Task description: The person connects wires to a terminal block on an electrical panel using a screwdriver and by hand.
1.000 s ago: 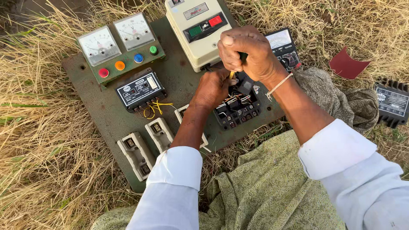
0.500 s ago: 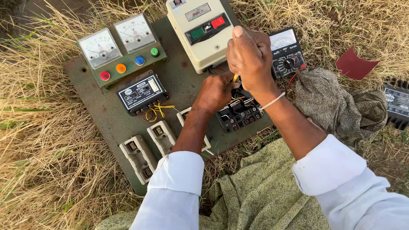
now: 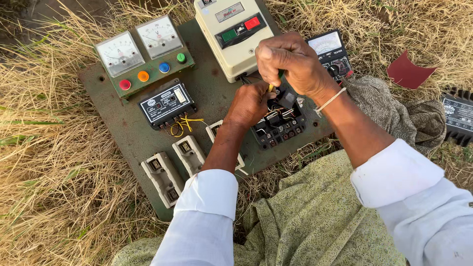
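Setting: green metal control panel (image 3: 123,143) lying flat on dry grass (image 3: 44,162), with a speckled green cloth (image 3: 320,226) over its near edge.
Right hand (image 3: 290,64): clenched around a screwdriver (image 3: 276,81) with a green and yellow handle; only a sliver of the handle shows below the fist. The tip is hidden, pointing down at the black contactor block (image 3: 278,125).
Left hand (image 3: 251,103): fingers curled and pressed onto the far left corner of the contactor block, among its thin wires; whether it pinches a wire or only steadies the block, I cannot tell.
Work item position: contactor block at the right near part of the panel, just near of the cream starter box (image 3: 234,37) and beside the analog multimeter (image 3: 332,54).
Neighbours: two white dial meters (image 3: 140,44) with coloured indicator buttons at the far left; black relay module (image 3: 166,104) with looped yellow wires (image 3: 182,125); white fuse carriers (image 3: 175,165) at the near left.
Risk, slip: the driver tip works out of sight under the fist, so it may jump the screw and jab the left fingers touching the block.
Risk, wiring: crowded thin wires may be nicked or pulled loose by the pressing hand.
Risk, footing: the panel on uneven grass may rock under downward force.
Risk, loss: a freed screw would likely vanish in the grass.
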